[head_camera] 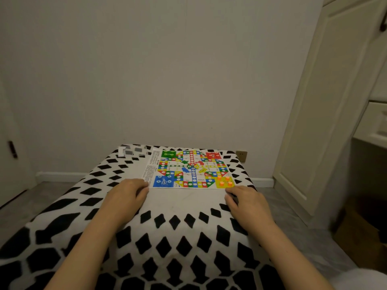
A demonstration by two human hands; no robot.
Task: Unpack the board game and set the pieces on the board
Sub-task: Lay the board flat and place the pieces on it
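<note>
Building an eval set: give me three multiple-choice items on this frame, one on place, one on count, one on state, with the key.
1. Where do the orange pieces stand on the board?
A. green corner
B. yellow corner
C. blue corner

2. How many orange pieces are on the board?
A. two
B. four
C. six

3. What is the left hand doing?
A. lying by the board's near-left corner, holding no visible piece
B. lifting the board
C. pinching an orange piece

Key: 1 B, they sit on the near-right yellow square; 2 B, four orange pegs show there; 3 A, its fingers lie curled on the patterned cloth, nothing seen in them.

free: cloth (180, 203) between hands | obstacle: orange pieces (224, 181) on board (189, 170)
</note>
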